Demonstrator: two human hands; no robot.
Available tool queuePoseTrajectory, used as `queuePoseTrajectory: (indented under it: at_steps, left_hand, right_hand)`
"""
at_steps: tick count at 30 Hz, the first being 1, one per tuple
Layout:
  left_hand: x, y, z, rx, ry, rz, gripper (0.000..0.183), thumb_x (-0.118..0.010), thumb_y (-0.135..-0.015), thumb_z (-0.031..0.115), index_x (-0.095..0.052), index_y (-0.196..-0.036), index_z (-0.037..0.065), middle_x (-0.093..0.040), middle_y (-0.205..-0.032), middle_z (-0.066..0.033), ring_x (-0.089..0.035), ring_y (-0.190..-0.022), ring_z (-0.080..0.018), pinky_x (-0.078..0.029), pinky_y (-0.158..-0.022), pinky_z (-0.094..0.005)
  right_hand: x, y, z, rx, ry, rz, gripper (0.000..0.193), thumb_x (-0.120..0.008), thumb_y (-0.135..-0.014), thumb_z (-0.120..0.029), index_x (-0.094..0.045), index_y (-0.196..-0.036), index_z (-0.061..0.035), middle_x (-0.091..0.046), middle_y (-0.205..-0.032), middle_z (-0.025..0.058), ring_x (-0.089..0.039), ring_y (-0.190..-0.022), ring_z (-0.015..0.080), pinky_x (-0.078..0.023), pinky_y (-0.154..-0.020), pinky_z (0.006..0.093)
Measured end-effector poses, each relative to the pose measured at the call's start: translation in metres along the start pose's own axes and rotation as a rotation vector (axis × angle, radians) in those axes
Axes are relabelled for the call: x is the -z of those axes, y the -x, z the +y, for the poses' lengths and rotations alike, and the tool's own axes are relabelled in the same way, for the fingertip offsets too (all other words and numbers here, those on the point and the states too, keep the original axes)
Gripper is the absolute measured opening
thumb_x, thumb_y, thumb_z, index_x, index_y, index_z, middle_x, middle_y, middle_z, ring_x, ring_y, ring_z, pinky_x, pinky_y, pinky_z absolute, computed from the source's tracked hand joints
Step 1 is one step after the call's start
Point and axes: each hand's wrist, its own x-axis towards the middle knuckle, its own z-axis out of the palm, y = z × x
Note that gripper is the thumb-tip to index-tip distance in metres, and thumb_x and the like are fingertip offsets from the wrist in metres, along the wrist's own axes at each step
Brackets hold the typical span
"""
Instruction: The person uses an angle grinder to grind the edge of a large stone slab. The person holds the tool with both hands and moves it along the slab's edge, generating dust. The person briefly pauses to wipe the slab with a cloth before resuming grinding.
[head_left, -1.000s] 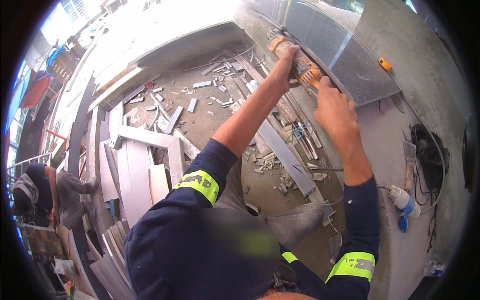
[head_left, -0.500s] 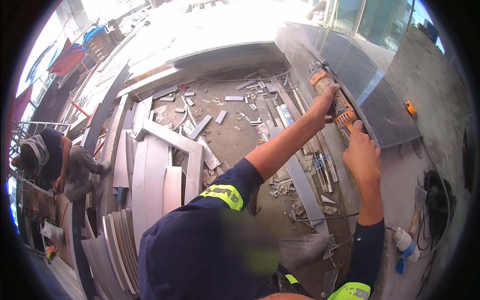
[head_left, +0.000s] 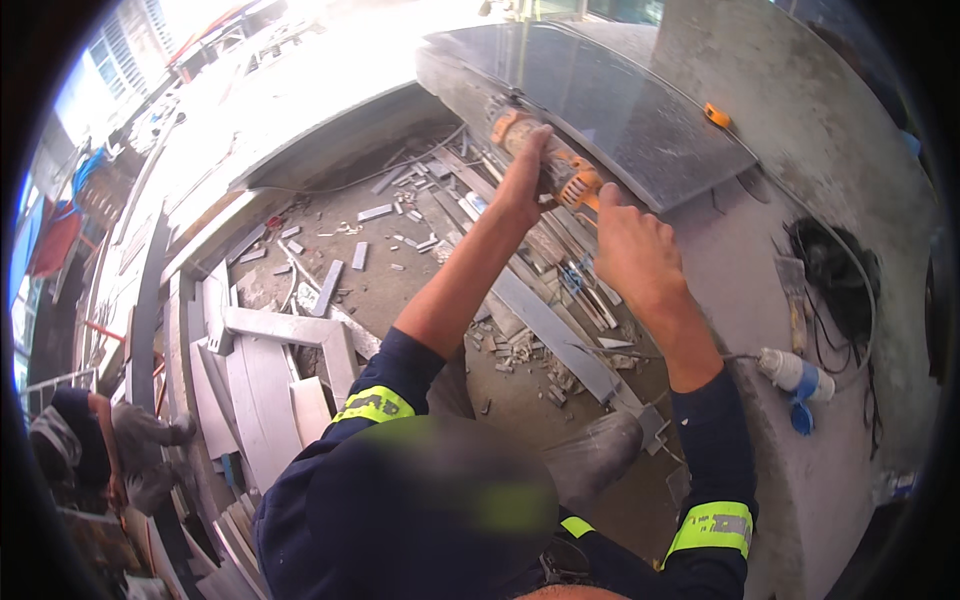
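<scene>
An orange and grey angle grinder, coated with dust, lies along the near edge of a dark polished stone slab. My left hand is wrapped round the front of its body, close to the head. Its rear handle is in my right hand, fingers closed and thumb along the top. The head end sits against the slab's edge, but the disc is too hidden to make out. Both my arms are stretched forward, sleeves dark with yellow-green bands.
An orange tape measure rests by the slab's far side. On the right ledge are a brush, a black bag and a white-and-blue cable connector. Stone offcuts litter the ground. Another person crouches at lower left.
My view has turned, so the slab, grinder and hands appear further left and higher. Both hands keep their hold on the grinder, which stays along the slab's edge.
</scene>
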Motion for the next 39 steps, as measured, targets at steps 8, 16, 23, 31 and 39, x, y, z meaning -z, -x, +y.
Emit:
queuePoseTrajectory:
  at_steps: [8, 16, 23, 31, 39]
  left_hand:
    - [-0.021, 0.023, -0.008, -0.063, -0.081, 0.038, 0.061, -0.058, -0.104, 0.061, -0.061, -0.144, 0.015, -0.073, -0.134, -0.0041, -0.071, -0.124, -0.0224, -0.054, -0.105, -0.0494]
    - [0.005, -0.02, 0.014, -0.054, -0.063, 0.041, 0.056, -0.053, -0.105, 0.06, -0.063, -0.136, 0.014, -0.076, -0.126, -0.0049, -0.073, -0.12, -0.0229, -0.05, -0.107, -0.0519]
    - [0.02, -0.038, 0.025, 0.005, -0.057, 0.068, 0.051, -0.055, -0.105, 0.058, -0.065, -0.132, 0.017, -0.077, -0.121, -0.0017, -0.074, -0.114, -0.0235, -0.049, -0.103, -0.058]
    - [-0.016, 0.012, -0.012, -0.069, -0.036, -0.009, 0.054, -0.056, -0.104, 0.059, -0.063, -0.134, 0.015, -0.078, -0.121, -0.0042, -0.076, -0.114, -0.0212, -0.056, -0.096, -0.046]
    - [-0.033, 0.033, -0.03, -0.082, -0.051, 0.004, 0.056, -0.059, -0.103, 0.061, -0.063, -0.139, 0.018, -0.074, -0.131, -0.0002, -0.071, -0.124, -0.0196, -0.055, -0.101, -0.0487]
  right_hand:
    - [-0.002, 0.013, 0.017, 0.042, -0.002, 0.021, 0.035, -0.071, -0.095, -0.003, -0.053, -0.125, -0.0006, -0.081, -0.106, 0.0254, -0.08, -0.108, 0.0409, -0.063, -0.093, 0.0512]
    - [-0.013, -0.035, 0.0, 0.081, -0.003, 0.07, 0.031, -0.069, -0.099, -0.007, -0.057, -0.126, -0.0006, -0.082, -0.111, 0.0234, -0.08, -0.111, 0.0384, -0.064, -0.095, 0.0492]
    - [-0.01, -0.047, -0.016, 0.041, -0.009, 0.037, 0.033, -0.067, -0.102, -0.01, -0.057, -0.132, -0.0005, -0.08, -0.121, 0.0238, -0.077, -0.121, 0.0356, -0.06, -0.102, 0.048]
    - [-0.007, 0.007, 0.017, -0.001, -0.053, -0.02, 0.043, -0.069, -0.093, -0.001, -0.05, -0.132, -0.0008, -0.079, -0.111, 0.0289, -0.076, -0.115, 0.0462, -0.059, -0.1, 0.0565]
    - [-0.005, 0.037, 0.034, 0.042, 0.044, 0.04, 0.032, -0.067, -0.098, -0.002, -0.053, -0.127, -0.0015, -0.081, -0.106, 0.0242, -0.08, -0.107, 0.0405, -0.064, -0.091, 0.051]
